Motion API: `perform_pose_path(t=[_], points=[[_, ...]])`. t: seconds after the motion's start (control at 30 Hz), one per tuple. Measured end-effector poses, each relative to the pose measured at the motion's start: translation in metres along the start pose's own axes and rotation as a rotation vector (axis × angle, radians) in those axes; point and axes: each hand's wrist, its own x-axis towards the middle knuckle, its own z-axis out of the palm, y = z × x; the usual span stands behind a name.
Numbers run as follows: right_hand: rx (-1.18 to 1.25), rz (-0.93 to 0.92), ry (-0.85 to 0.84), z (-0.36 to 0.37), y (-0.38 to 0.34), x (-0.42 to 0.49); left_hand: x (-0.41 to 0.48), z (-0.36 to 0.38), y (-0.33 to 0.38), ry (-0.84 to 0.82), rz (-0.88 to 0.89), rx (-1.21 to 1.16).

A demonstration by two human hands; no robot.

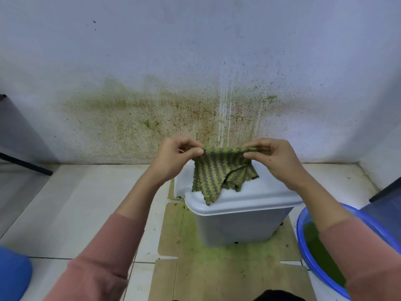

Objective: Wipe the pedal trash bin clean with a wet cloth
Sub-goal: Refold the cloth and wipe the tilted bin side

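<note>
A white pedal trash bin (240,222) stands on stained cardboard with its lid shut. Above the lid I hold up a green and grey zigzag cloth (219,170) by its top edge. My left hand (175,157) pinches the cloth's left corner between thumb and fingers. My right hand (275,157) pinches the right corner. The cloth hangs stretched between both hands, and its lower corners drape onto the lid.
A blue basin (312,253) with green water sits on the floor at the right. Flattened cardboard (217,272) with green stains lies under the bin. The wall (152,105) behind is spattered green. A dark table leg (26,164) stands at the left, and a blue object (13,274) lies at the bottom left.
</note>
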Motion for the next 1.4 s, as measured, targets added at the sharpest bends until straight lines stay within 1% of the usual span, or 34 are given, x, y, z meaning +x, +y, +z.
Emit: perform_pose_path(t=[0.07,0.13,0.17,0.2,0.27,0.3,0.33,0.37,0.4,0.43,0.47,0.53,0.6,0.7,0.77,0.83,0.9,0.93,1.0,1.07,1.13,1.2,1.3,1.4], points=[[-0.111,-0.007,-0.132,-0.006,0.005,-0.021,-0.022,-0.002,-0.006,-0.078,0.064,0.098],[-0.164,0.054,-0.286,-0.01,0.008,-0.041,-0.045,-0.004,-0.01,-0.223,0.092,0.227],[-0.142,0.07,-0.275,-0.011,0.01,-0.047,-0.05,-0.004,-0.012,-0.249,0.113,0.281],[-0.102,0.062,-0.195,-0.01,0.012,-0.051,-0.051,-0.002,-0.012,-0.209,0.161,0.334],[-0.065,0.003,0.089,-0.002,0.017,-0.051,-0.041,0.01,-0.005,-0.087,0.321,0.432],[-0.097,-0.02,0.229,0.005,0.02,-0.048,-0.033,0.022,0.001,-0.095,0.4,0.468],[-0.155,-0.023,0.344,0.013,0.024,-0.045,-0.026,0.037,0.008,-0.168,0.462,0.513],[-0.224,-0.003,0.429,0.021,0.03,-0.042,-0.018,0.053,0.01,-0.278,0.493,0.571],[-0.306,0.039,0.477,0.028,0.036,-0.039,-0.012,0.067,0.009,-0.38,0.485,0.634],[-0.421,0.09,0.485,0.034,0.043,-0.038,-0.007,0.076,0.003,-0.438,0.448,0.679],[-0.559,0.125,0.461,0.038,0.049,-0.038,-0.003,0.078,-0.006,-0.438,0.399,0.695],[-0.76,0.129,0.396,0.043,0.061,-0.041,0.003,0.071,-0.021,-0.345,0.298,0.704],[-0.804,0.112,0.371,0.044,0.065,-0.042,0.001,0.061,-0.032,-0.212,0.187,0.725],[-0.844,0.104,0.378,0.043,0.064,-0.043,-0.014,0.056,-0.041,0.015,-0.009,0.604],[-0.843,0.12,0.364,0.049,0.056,-0.048,-0.026,0.059,-0.043,0.128,-0.109,0.501],[-0.821,0.134,0.255,0.063,0.043,-0.057,-0.034,0.06,-0.046,0.2,-0.169,0.4],[-0.89,0.103,0.097,0.078,0.037,-0.065,-0.038,0.059,-0.051,0.257,-0.228,0.237],[-0.914,0.088,0.048,0.081,0.036,-0.066,-0.039,0.058,-0.053,0.274,-0.258,0.144],[-0.902,0.097,0.009,0.075,0.036,-0.061,-0.039,0.055,-0.055,0.28,-0.304,-0.005],[-0.905,0.123,-0.016,0.068,0.035,-0.055,-0.037,0.054,-0.053,0.272,-0.32,-0.054],[-0.957,0.119,-0.04,0.068,0.028,-0.054,-0.034,0.054,-0.053,0.277,-0.316,-0.031],[-0.969,0.029,-0.087,0.081,0.018,-0.057,-0.034,0.055,-0.056,0.3,-0.308,-0.008],[-0.967,-0.163,-0.214,0.101,0.016,-0.062,-0.038,0.054,-0.061,0.326,-0.338,-0.069],[-0.992,-0.2,-0.214,0.096,0.024,-0.057,-0.036,0.051,-0.057,0.337,-0.37,-0.195]])
